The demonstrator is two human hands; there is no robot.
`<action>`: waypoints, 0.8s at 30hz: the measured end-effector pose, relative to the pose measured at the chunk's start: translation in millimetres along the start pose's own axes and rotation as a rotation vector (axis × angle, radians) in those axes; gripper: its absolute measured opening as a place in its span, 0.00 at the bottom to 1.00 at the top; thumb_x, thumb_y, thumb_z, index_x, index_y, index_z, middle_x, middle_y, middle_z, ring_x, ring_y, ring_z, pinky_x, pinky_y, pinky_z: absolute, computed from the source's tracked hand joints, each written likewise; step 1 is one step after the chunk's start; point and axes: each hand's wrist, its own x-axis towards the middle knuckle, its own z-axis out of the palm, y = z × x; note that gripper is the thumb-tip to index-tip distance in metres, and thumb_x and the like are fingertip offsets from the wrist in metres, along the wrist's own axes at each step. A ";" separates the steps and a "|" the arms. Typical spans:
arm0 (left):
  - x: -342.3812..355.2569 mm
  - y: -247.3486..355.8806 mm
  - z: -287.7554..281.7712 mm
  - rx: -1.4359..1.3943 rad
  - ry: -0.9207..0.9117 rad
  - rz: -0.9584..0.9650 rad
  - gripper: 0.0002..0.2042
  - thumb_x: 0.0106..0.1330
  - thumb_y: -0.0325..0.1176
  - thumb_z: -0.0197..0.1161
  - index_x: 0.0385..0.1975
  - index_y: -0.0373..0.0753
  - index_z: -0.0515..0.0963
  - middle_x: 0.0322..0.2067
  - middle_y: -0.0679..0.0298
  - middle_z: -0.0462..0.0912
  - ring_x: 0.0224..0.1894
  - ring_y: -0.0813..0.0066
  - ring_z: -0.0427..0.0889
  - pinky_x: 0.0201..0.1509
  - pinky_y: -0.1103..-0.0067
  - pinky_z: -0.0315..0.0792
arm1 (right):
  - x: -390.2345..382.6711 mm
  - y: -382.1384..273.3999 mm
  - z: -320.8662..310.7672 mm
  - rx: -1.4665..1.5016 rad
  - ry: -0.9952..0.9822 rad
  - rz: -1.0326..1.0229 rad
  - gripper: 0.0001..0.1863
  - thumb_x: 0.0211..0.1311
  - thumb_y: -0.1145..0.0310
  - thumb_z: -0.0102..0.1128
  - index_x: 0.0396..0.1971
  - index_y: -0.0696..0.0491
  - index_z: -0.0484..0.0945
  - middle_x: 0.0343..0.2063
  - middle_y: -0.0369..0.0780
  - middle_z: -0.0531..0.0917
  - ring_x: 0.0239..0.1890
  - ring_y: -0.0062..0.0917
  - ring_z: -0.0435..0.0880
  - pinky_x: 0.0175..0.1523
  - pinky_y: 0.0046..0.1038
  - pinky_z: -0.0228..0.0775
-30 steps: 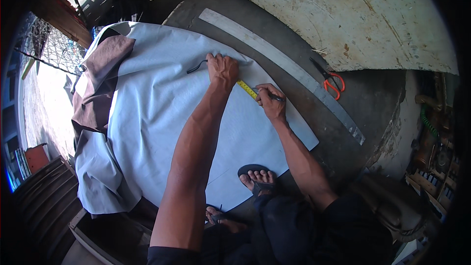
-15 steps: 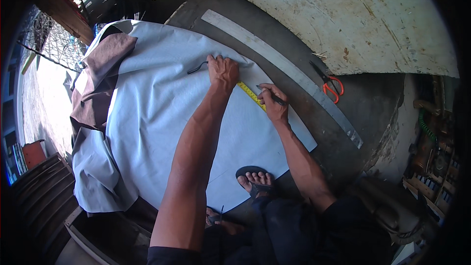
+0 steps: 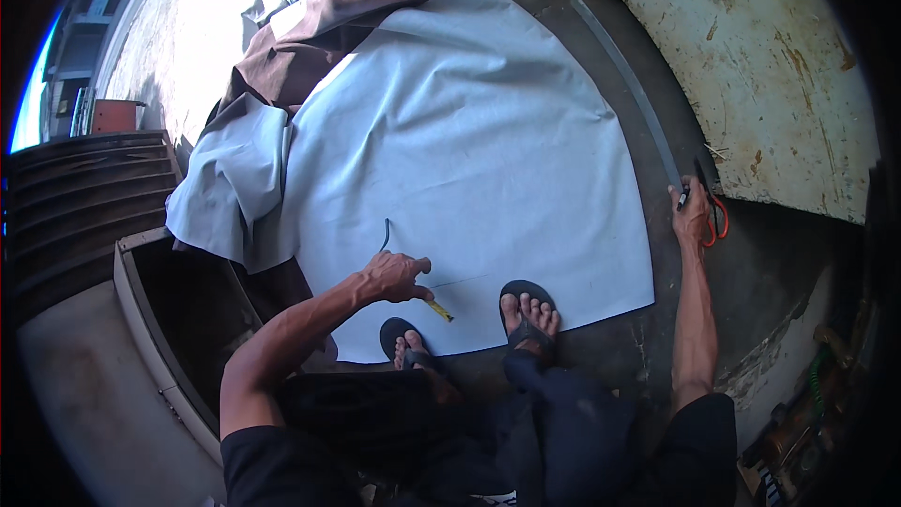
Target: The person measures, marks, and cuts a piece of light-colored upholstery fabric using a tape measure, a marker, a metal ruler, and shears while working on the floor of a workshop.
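A large sheet of pale grey, leather-like material [image 3: 488,160] lies spread on the floor, with a thin drawn line near its front. Over the sheet's near part, my left hand [image 3: 394,277] is closed around a tape measure, mostly hidden by the fingers. Its short yellow blade [image 3: 439,311] pokes out toward my feet, and a dark wrist strap [image 3: 386,235] sticks out beyond the knuckles. Off the right edge, my right hand [image 3: 690,218] grips the near end of a long metal ruler [image 3: 631,84], with a dark pen [image 3: 683,197] also in its fingers. Orange-handled scissors [image 3: 721,222] lie just beside that hand.
My sandalled feet [image 3: 530,314] stand on the sheet's near edge. Bunched brown-backed folds [image 3: 310,28] lie at the far left. An open drawer-like box [image 3: 141,291] is at the left; a stained pale board [image 3: 751,66] is at the far right.
My left hand has come back toward my feet with the tape measure. My right hand has left the sheet for the ruler's near end, keeping the pen. The view has shifted too.
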 end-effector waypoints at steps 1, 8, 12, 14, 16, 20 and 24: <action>-28.3 -20.2 29.3 -0.026 -0.028 -0.070 0.28 0.64 0.60 0.63 0.54 0.43 0.77 0.41 0.56 0.87 0.46 0.54 0.85 0.49 0.65 0.77 | -3.1 -8.7 -3.0 0.007 0.132 -0.117 0.13 0.63 0.68 0.65 0.42 0.57 0.75 0.38 0.49 0.78 0.38 0.47 0.79 0.42 0.43 0.69; -113.6 -71.9 218.7 -0.378 0.101 -0.599 0.27 0.68 0.56 0.57 0.54 0.37 0.76 0.51 0.48 0.81 0.55 0.48 0.80 0.57 0.59 0.73 | -77.0 -138.5 -69.2 0.120 0.026 -0.366 0.08 0.66 0.73 0.60 0.41 0.61 0.77 0.34 0.47 0.77 0.36 0.44 0.79 0.39 0.38 0.70; -101.2 -28.5 263.4 -0.480 0.366 -0.898 0.22 0.65 0.44 0.60 0.53 0.36 0.75 0.56 0.46 0.74 0.64 0.46 0.69 0.64 0.54 0.63 | -125.4 -208.8 -18.5 0.343 -0.444 -0.600 0.08 0.60 0.72 0.65 0.39 0.57 0.81 0.27 0.42 0.78 0.30 0.39 0.81 0.35 0.38 0.72; -73.8 -20.8 265.8 -0.544 1.122 -0.821 0.22 0.63 0.36 0.62 0.55 0.35 0.72 0.59 0.46 0.69 0.67 0.47 0.65 0.66 0.52 0.61 | -137.3 -218.5 11.4 0.303 -0.532 -0.719 0.09 0.57 0.70 0.67 0.38 0.52 0.82 0.27 0.40 0.79 0.32 0.37 0.82 0.35 0.37 0.73; -55.4 2.0 225.2 -0.338 1.424 -0.642 0.22 0.61 0.30 0.65 0.56 0.39 0.70 0.62 0.45 0.64 0.64 0.46 0.65 0.66 0.52 0.59 | -143.6 -228.4 33.8 0.225 -0.565 -0.816 0.09 0.55 0.69 0.66 0.37 0.49 0.81 0.27 0.38 0.79 0.32 0.36 0.83 0.34 0.36 0.74; -57.4 -14.4 189.6 -0.084 1.335 -0.514 0.21 0.63 0.33 0.65 0.57 0.45 0.72 0.62 0.49 0.67 0.65 0.50 0.65 0.69 0.53 0.55 | -148.2 -244.9 78.7 0.171 -0.621 -0.931 0.09 0.53 0.69 0.65 0.36 0.48 0.80 0.26 0.37 0.79 0.32 0.34 0.83 0.34 0.36 0.75; -48.1 -65.2 212.1 -0.201 0.978 -0.416 0.09 0.63 0.38 0.63 0.40 0.44 0.81 0.38 0.59 0.81 0.49 0.60 0.78 0.64 0.54 0.60 | -141.7 -235.3 87.4 0.185 -0.532 -0.950 0.09 0.52 0.69 0.64 0.35 0.47 0.79 0.27 0.37 0.78 0.33 0.32 0.82 0.35 0.36 0.71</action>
